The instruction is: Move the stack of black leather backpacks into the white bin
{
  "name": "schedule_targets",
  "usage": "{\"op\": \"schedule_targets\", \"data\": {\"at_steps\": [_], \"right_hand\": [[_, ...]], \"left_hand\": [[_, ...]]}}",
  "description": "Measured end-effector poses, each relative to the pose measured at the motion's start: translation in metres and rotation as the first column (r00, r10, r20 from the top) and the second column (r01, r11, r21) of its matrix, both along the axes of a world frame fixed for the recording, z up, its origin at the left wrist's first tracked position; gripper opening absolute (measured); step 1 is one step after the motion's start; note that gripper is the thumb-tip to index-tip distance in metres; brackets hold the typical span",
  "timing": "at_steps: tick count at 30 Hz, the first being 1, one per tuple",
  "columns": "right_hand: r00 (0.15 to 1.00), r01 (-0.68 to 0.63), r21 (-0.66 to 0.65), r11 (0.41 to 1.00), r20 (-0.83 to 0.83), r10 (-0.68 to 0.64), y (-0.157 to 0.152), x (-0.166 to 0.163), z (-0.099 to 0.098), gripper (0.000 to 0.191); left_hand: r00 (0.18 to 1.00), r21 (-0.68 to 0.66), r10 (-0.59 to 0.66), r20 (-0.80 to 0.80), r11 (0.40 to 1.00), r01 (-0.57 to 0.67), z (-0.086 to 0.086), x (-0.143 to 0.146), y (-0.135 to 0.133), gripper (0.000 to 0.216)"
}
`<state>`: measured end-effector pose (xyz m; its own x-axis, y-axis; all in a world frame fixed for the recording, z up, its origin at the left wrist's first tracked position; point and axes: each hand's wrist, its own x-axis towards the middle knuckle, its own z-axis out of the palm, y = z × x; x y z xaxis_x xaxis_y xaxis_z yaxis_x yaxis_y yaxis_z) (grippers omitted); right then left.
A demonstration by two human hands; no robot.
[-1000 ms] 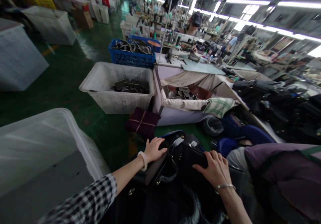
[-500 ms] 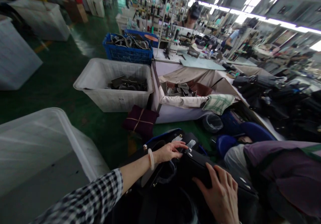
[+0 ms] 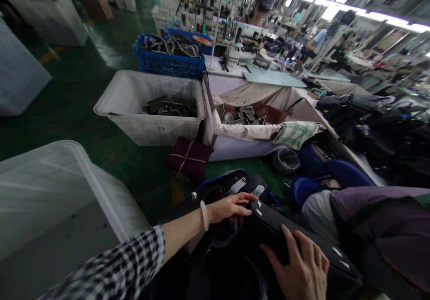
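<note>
A black bag (image 3: 302, 236) lies with a long flat panel, fitted with small metal studs, facing up in front of me. My left hand (image 3: 231, 208), with a pale bangle at the wrist, grips its far left corner between thumb and fingers. Over the bag's near edge curves my right hand (image 3: 301, 264), thumb on the side and fingertips on the upper panel. Other black bags (image 3: 215, 188) with metal fittings and plastic-wrapped parts are piled beneath and behind; dark shadow hides where one ends and another begins.
A large white bin (image 3: 101, 192) stands at left. Ahead are another white bin (image 3: 151, 125) of cut pieces, a blue crate (image 3: 169, 63), a cloth-lined trough (image 3: 248, 132) and a tied purple bundle (image 3: 188, 158). Close on my right, a person in a purple top (image 3: 379, 219) bends over.
The bag has shifted slightly right and down, and more of its studded panel shows. My left hand has closed on its corner; my right hand has moved along with the bag.
</note>
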<state>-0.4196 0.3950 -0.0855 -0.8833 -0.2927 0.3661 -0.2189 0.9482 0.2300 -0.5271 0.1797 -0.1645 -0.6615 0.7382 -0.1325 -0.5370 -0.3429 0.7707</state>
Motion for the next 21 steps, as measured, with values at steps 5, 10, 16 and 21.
{"op": "schedule_targets", "data": {"at_steps": [5, 10, 16, 21], "right_hand": [[1.0, -0.005, -0.005, 1.0, -0.014, 0.005, -0.002, 0.001, -0.006, 0.051], [1.0, 0.014, -0.009, 1.0, 0.007, -0.014, -0.009, 0.0, -0.01, 0.048], [0.999, 0.047, -0.043, 0.998, 0.015, -0.046, -0.013, -0.003, -0.011, 0.048], [0.976, 0.041, -0.217, 0.975, 0.218, 0.008, 0.004, -0.008, 0.028, 0.043]], "left_hand": [[0.989, -0.118, 0.136, 0.056, 0.985, -0.128, 0.008, 0.007, 0.014, 0.052], [0.977, -0.174, 0.2, 0.071, 0.967, -0.186, 0.012, 0.012, 0.027, 0.044], [0.985, -0.136, 0.172, 0.01, 0.976, -0.169, 0.014, 0.009, 0.023, 0.04], [0.977, -0.134, 0.048, -0.209, 0.988, -0.077, 0.019, 0.013, 0.02, 0.053]]}}
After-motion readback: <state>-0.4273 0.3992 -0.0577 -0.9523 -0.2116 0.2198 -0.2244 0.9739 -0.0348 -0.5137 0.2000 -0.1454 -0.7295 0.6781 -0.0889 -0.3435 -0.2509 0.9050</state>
